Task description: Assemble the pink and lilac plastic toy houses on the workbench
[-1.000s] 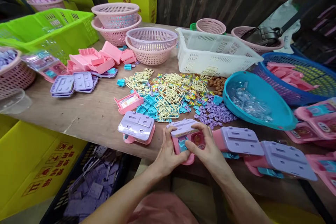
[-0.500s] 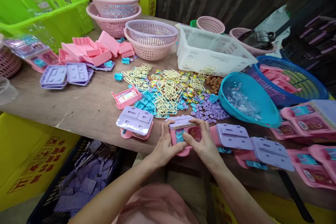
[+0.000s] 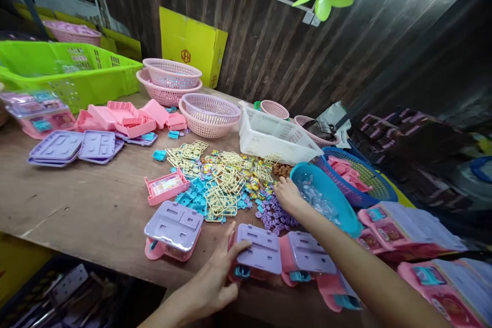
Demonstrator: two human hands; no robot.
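The person's left hand (image 3: 213,279) lies low and near the body, palm down, fingers spread and slightly curled, the thumb stretched forward and apart from the rest, with the bare forearm running back toward the lower left. The right arm is stretched out much farther, the bare forearm rising in a long diagonal from the lower right, and the right hand (image 3: 286,195) at its end is turned palm down with the fingers bent and bunched together toward the surface below. The two hands are well apart, the right one well ahead of the left.
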